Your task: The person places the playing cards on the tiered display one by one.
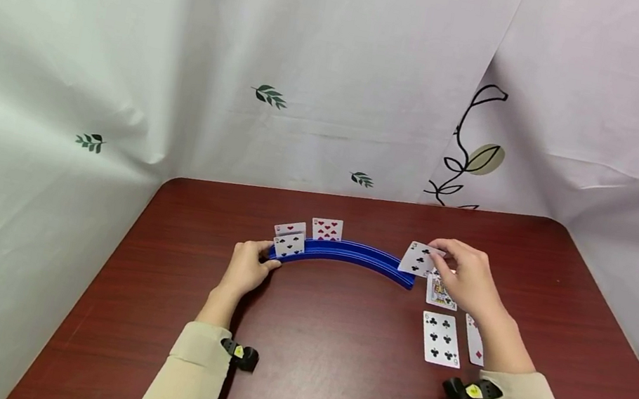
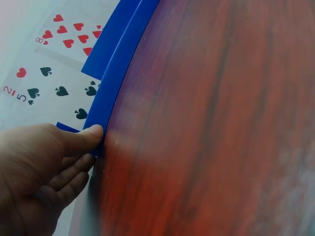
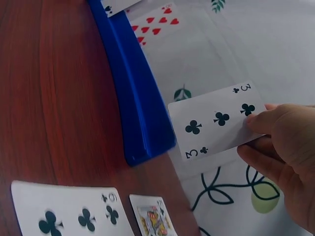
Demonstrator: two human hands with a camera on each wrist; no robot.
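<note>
Here's the right hand [image 1: 467, 283], thumb and fingers pinching the three [image 1: 417, 258] of clubs by its edge, the card tilted at the right end of the rack [image 1: 351, 254]; whether they touch, I can't tell. At the rack's left end, the left hand [image 1: 246, 268] has its thumb and fingers gripping the blue rim. Right beside that grip stands the five [image 1: 289, 245] of spades, overlapping the two [image 1: 290, 227] of hearts behind it, with the eight [image 1: 326, 230] of hearts upright a little along the rack.

Off the rack's right end lie a picture card [image 1: 441, 293], the six [image 1: 441, 339] of clubs nearer the person, and a diamond card [image 1: 475, 341] partly hidden under the right forearm.

All this sits on a reddish-brown, wood-grained table [image 1: 324, 357] with rounded far corners and a soft sheen. Beyond the rack hangs creased white cloth [image 1: 341, 75] printed with leaves and a looping stem. The rack itself is smooth, curved, grooved lengthwise; the cards are thin, glossy rectangles.
</note>
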